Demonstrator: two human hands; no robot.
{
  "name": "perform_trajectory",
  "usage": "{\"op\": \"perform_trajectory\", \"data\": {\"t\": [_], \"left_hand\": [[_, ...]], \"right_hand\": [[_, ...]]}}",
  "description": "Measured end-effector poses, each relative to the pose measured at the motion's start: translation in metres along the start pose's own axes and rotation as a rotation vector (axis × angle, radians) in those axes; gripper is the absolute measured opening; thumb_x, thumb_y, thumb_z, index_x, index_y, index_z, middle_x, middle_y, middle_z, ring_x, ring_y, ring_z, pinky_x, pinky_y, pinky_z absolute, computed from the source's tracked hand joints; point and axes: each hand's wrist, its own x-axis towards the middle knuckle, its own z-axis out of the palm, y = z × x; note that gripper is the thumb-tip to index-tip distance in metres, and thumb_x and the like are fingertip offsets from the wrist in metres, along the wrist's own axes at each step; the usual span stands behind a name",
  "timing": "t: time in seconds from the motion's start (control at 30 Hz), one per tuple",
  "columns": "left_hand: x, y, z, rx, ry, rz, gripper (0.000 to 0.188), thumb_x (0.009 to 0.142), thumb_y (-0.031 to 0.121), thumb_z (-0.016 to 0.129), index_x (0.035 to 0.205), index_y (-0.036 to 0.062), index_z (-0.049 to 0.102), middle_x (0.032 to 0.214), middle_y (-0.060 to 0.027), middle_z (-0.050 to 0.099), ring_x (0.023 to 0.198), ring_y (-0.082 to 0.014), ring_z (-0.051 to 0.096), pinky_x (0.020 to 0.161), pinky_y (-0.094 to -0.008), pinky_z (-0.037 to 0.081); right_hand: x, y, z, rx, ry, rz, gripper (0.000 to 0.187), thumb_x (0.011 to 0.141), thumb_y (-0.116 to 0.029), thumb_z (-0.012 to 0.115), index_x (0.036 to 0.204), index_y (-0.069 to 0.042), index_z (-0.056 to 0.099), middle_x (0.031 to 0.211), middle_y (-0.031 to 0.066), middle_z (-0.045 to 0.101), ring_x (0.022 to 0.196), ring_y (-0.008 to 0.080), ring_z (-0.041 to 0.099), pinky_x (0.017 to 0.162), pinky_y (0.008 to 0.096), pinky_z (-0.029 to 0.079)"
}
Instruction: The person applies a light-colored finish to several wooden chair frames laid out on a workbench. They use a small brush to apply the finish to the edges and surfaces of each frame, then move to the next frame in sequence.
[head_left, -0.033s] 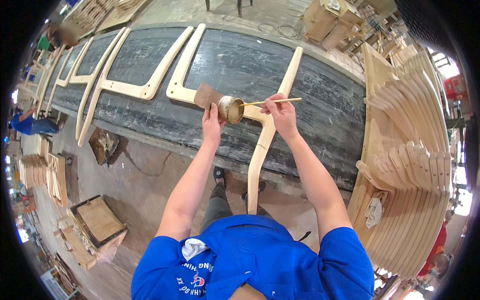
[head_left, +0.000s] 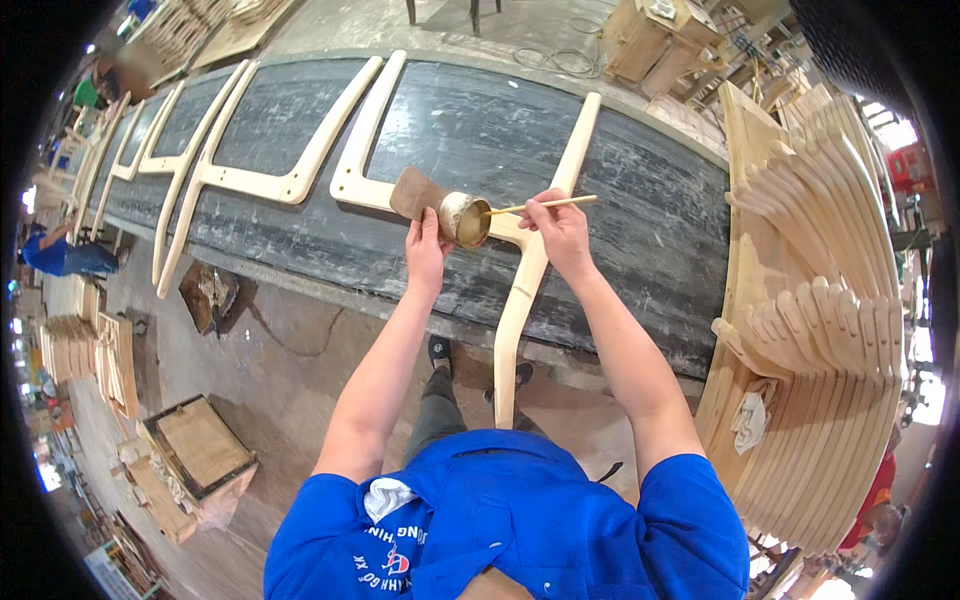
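My left hand (head_left: 427,248) is closed around a stained, tilted can (head_left: 462,216) and a brown, flat-looking piece (head_left: 418,192) beside it, perhaps sandpaper; I cannot tell for sure. The can's mouth faces right. Between the fingers of my right hand (head_left: 560,235) is a thin wooden stick (head_left: 565,202), its left tip inside the can's mouth. Beneath both hands lies a pale wooden chair side frame (head_left: 528,275), its leg reaching over the near table edge toward me. What the can contains is hard to make out.
More wooden frames (head_left: 250,178) lie leftward along the dark tabletop (head_left: 470,120). On the right, curved wooden parts (head_left: 820,330) stand stacked, with a white rag (head_left: 748,420) on them. A box (head_left: 200,445) and a dark container (head_left: 210,297) sit on the floor. Another person (head_left: 60,250) works far left.
Almost nothing differs. The stick and my right hand have shifted very slightly left, while the can stays in my left hand.
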Motion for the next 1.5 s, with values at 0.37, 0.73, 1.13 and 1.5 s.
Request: {"op": "perform_trajectory", "data": {"t": [0.37,0.73,1.13,1.5], "left_hand": [[-0.023,-0.007,0.062,-0.212,-0.132,-0.135,0.042,0.098,0.044,0.032,0.122,0.0115,0.043,0.119,-0.0055,0.055,0.109,-0.0208,0.056,0.087,-0.0421,0.049],[-0.009,-0.045,0.11,-0.282,-0.204,-0.258,0.046,0.098,0.044,0.03,0.124,0.0087,0.043,0.12,-0.0094,0.052,0.111,-0.024,0.053,0.089,-0.046,0.049],[0.007,-0.066,0.046,-0.329,-0.073,-0.257,0.05,0.097,0.048,0.028,0.127,0.0092,0.041,0.127,-0.0095,0.049,0.117,-0.0272,0.049,0.091,-0.051,0.045],[-0.027,-0.059,-0.044,-0.316,0.013,-0.199,0.054,0.096,0.051,0.029,0.128,0.0097,0.043,0.128,-0.0093,0.05,0.117,-0.0275,0.05,0.092,-0.048,0.046]], "right_hand": [[-0.029,-0.018,-0.07,0.577,0.192,0.295,0.008,0.089,-0.012,0.056,0.087,-0.004,0.056,0.077,0.0088,0.063,0.066,0.0149,0.062,0.059,0.0272,0.051],[-0.035,0.011,-0.108,0.563,0.446,0.388,0.01,0.086,-0.013,0.062,0.081,-0.005,0.056,0.074,0.0064,0.062,0.063,0.012,0.059,0.054,0.0253,0.05],[0.008,0.007,-0.115,-0.134,0.21,0.007,0.017,0.089,-0.016,0.06,0.081,-0.002,0.054,0.072,0.006,0.063,0.059,0.0108,0.06,0.054,0.0231,0.046],[0.029,0.039,-0.094,-0.72,-0.05,-0.214,0.015,0.085,-0.014,0.06,0.08,-0.001,0.055,0.064,0.0124,0.055,0.059,0.0216,0.057,0.057,0.0328,0.044]]}}
